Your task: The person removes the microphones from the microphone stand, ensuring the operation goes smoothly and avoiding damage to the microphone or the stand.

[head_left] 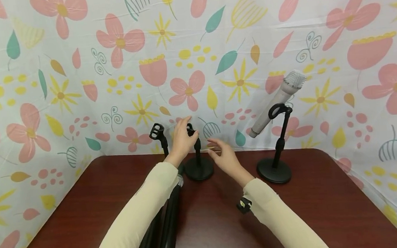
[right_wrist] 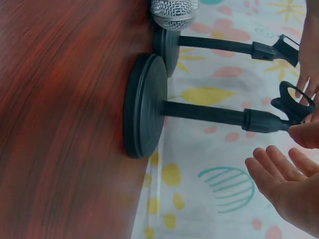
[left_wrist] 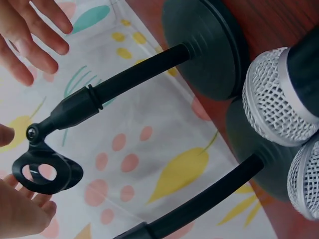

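The middle black microphone stand (head_left: 199, 167) stands upright on its round base, with an open clip (left_wrist: 47, 172) at its top. My left hand (head_left: 183, 137) is beside that clip, thumb and fingers spread around it without a visible pinch. To the right of the same stand, my right hand (head_left: 224, 156) hovers with fingers loosely extended. In the right wrist view the right thumb (right_wrist: 305, 134) overlaps the clip's joint; contact is unclear. Two black microphones (head_left: 171, 219) with silver mesh heads lie side by side below my left forearm.
A second stand with a bare clip (head_left: 157, 131) stands left of my left hand, partly hidden. At right, a silver microphone (head_left: 269, 110) sits tilted at the clip of a third stand (head_left: 274, 170). A flower-patterned cloth (head_left: 186, 55) hangs behind the brown table (head_left: 227, 223).
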`<state>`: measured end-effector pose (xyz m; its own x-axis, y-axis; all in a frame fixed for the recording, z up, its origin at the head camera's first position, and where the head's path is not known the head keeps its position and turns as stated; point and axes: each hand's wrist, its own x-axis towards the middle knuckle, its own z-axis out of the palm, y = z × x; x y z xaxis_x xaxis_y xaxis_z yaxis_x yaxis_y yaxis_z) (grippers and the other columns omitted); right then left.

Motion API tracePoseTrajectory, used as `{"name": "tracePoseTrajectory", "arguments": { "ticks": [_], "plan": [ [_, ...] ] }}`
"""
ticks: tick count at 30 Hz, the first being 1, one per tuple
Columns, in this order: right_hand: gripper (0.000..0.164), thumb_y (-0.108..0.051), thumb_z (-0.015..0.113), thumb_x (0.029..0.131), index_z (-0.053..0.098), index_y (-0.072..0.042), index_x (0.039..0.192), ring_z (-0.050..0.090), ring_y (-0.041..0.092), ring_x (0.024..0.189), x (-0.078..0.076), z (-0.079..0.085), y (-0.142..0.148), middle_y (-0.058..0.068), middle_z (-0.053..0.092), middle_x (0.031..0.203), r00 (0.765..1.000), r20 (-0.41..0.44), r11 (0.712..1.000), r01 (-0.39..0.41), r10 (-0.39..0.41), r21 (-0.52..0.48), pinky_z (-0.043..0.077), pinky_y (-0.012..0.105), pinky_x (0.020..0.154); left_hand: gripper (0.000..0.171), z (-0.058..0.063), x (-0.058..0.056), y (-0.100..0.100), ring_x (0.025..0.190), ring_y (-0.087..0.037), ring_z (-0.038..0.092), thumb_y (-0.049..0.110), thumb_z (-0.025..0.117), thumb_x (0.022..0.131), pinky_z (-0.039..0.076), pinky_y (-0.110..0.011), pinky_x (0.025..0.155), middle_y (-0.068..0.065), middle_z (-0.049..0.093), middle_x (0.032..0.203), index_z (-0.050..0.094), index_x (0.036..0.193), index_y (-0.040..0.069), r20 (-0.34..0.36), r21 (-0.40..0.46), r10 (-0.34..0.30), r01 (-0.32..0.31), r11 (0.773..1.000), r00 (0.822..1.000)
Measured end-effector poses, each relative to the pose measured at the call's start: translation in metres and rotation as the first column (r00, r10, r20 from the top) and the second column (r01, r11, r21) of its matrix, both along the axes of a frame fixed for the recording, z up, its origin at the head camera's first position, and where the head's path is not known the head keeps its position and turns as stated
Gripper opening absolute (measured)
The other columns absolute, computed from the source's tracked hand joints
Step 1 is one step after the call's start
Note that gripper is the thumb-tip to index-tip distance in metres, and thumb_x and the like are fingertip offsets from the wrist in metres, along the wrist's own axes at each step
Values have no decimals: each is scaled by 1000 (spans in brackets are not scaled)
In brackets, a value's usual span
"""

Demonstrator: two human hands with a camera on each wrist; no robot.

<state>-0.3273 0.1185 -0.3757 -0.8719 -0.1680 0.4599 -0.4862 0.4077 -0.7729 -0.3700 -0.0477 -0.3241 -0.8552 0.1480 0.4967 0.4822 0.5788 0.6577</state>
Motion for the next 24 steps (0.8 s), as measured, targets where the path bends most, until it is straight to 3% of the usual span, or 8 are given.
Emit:
{"name": "tracePoseTrajectory", "arguments": {
  "ticks": [8,15,19,24],
  "plan": [
    [39,-3,60,94,54,-3,133,61,34,109,13,0,21,20,61,123,996,-82,1000,15,-16,-21,50,49,90,54,3,11,2,129,-32,42,9,64,91,36,-47,105,-15,46,140,44,141,3,-130,-45,0,-6,999,991],
    [39,-5,62,93,55,-6,132,60,32,111,26,0,45,19,61,123,987,-154,999,38,-41,-25,49,49,90,48,-2,18,5,126,-33,46,7,63,92,38,-48,103,-17,51,135,48,137,1,-281,-90,-41,16,996,959],
    [39,-5,62,93,55,-7,132,60,30,112,33,-3,61,17,62,123,977,-201,997,78,-76,0,49,45,92,44,-6,24,5,120,-32,50,5,62,91,41,-47,100,-16,53,130,50,134,1,-326,-103,-73,41,994,942],
    [39,-1,63,91,56,-3,130,62,34,107,45,-3,77,18,64,119,950,-289,991,132,-122,18,51,39,87,44,-10,30,3,121,-32,50,4,61,92,41,-46,100,-16,53,131,50,135,1,-333,-109,-86,53,993,939]
  ]
}}
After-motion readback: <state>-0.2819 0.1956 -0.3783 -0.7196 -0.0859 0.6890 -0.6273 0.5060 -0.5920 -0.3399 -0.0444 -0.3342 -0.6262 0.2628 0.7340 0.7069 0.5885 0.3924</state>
